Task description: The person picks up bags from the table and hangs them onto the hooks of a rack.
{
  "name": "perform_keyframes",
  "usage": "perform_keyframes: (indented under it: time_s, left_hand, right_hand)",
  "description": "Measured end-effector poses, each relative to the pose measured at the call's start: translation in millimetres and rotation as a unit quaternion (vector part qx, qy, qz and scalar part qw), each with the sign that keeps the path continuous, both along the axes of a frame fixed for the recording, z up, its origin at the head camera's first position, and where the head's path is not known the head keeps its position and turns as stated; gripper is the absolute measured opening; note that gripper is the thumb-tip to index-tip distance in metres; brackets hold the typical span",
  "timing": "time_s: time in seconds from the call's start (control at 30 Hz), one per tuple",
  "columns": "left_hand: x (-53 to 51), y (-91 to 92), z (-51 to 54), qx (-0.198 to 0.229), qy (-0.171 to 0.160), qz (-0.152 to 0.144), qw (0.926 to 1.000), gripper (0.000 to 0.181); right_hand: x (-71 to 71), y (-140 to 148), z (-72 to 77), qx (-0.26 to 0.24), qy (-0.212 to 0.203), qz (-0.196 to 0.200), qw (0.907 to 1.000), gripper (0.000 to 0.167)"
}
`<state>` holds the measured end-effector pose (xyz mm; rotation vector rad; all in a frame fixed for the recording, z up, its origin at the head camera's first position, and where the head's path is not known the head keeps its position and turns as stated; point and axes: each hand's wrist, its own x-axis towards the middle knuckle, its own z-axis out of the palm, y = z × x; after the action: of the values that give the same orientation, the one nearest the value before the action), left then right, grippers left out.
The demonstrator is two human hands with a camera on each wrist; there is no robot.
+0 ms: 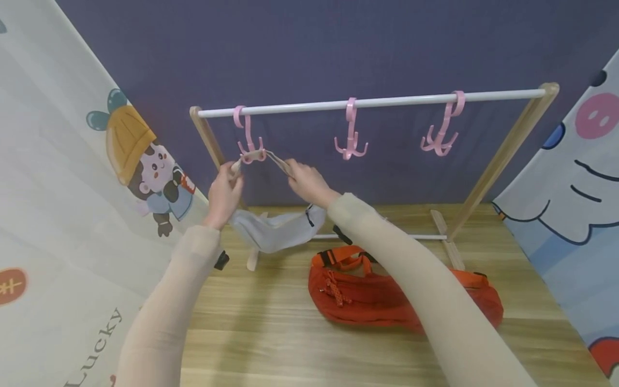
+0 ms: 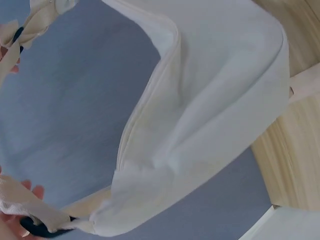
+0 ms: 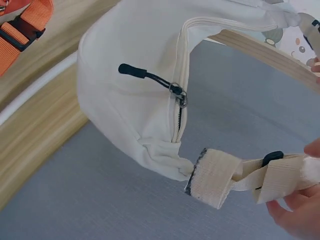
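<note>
A white zippered sling bag (image 1: 278, 232) hangs below my two hands by its cream strap (image 3: 214, 176). The top of that strap lies at the prongs of the left pink hook (image 1: 249, 141); whether it is fully seated there I cannot tell. My left hand (image 1: 224, 196) grips the strap just left of the hook, and my right hand (image 1: 310, 184) grips it on the right side. A black zipper pull (image 3: 132, 71) dangles on the bag's face in the right wrist view. In the left wrist view the bag hides much of the backdrop.
Two more pink hooks, one in the middle (image 1: 350, 131) and one at right (image 1: 442, 131), hang from the white rail (image 1: 396, 101) of a wooden-legged rack. An orange-red bag (image 1: 367, 295) lies on the wood-grain floor (image 1: 271, 333), partly behind my right sleeve. Printed curtains (image 1: 63, 177) flank both sides.
</note>
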<state>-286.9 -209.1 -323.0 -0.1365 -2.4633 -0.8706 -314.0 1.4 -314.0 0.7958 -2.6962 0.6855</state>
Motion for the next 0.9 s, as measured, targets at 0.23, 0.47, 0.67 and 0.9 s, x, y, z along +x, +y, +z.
perform_keyframes:
  time_s: [0.23, 0.47, 0.67, 0.9]
  left_hand:
    - [2.8, 3.9, -9.8, 0.043, 0.056, 0.009, 0.9975, 0.043]
    - [4.8, 5.3, -24.0, 0.062, 0.105, 0.011, 0.9924, 0.042]
    - [8.0, 8.2, -31.5, 0.050, 0.142, 0.006, 0.9886, 0.044]
    - [12.8, 16.6, -39.9, -0.029, 0.216, -0.023, 0.9757, 0.040]
  right_hand:
    - [4.5, 7, -4.4, -0.019, -0.023, 0.014, 0.9995, 0.039]
    - [12.5, 13, -9.0, -0.041, -0.039, 0.018, 0.9982, 0.042]
    - [18.2, 15, -13.1, -0.059, -0.026, 0.027, 0.9975, 0.047]
    - [26.0, 27, -16.2, -0.064, -0.020, 0.034, 0.9972, 0.051]
